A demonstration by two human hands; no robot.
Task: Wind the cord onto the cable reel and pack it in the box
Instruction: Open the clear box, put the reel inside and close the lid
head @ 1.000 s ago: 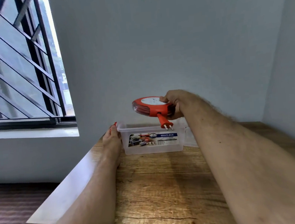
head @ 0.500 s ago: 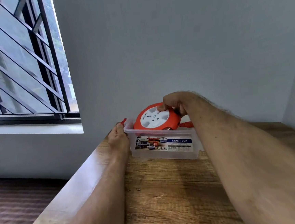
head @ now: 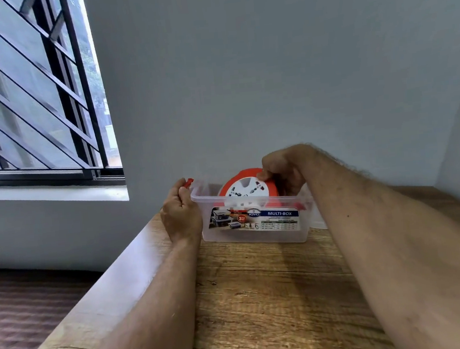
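At the centre of the frame the orange and white cable reel stands tilted on edge, partly sunk into the clear plastic box on the wooden bench. The right hand pinches the reel's upper rim, fingers curled round it; the left hand steadies the box's left end, fingers loosely curled against the rim by the red clip. The reel looks rigid, fairly light and smooth, so the rim is likely the surest hold. Compared with a second ago, when it hung flat above the box with the plug dangling, the reel now sits lower and turned face-forward.
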